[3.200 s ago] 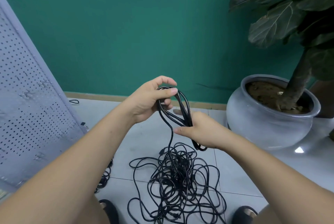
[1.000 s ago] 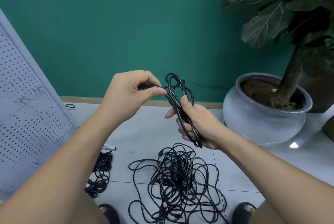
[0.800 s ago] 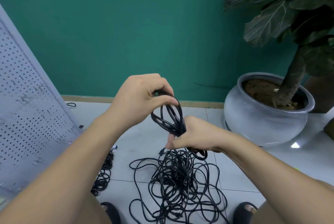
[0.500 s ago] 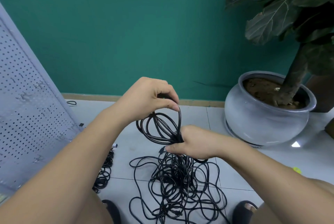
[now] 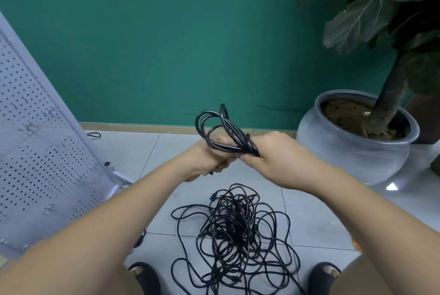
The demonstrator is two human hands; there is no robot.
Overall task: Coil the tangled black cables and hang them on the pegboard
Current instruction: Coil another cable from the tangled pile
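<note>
While the tangled pile [image 5: 234, 223] lies on the floor [image 5: 133, 149], left grip [image 5: 207, 159] and right grip [image 5: 273, 157] both clench the coiled cable [image 5: 245, 145] above it; pegboard [image 5: 35, 151] stands leftward.

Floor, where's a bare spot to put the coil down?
Bare tiles lie between the pegboard and the tangle, and between the tangle and the pot. It is crowded between the sandals.

Teal wall [image 5: 166, 44], wooden baseboard [image 5: 142, 126] along its foot. Pale grey tiled floor [image 5: 133, 149], glossy. Big-leafed plant [image 5: 357, 20] in a grey pot [image 5: 352, 151] at right.
</note>
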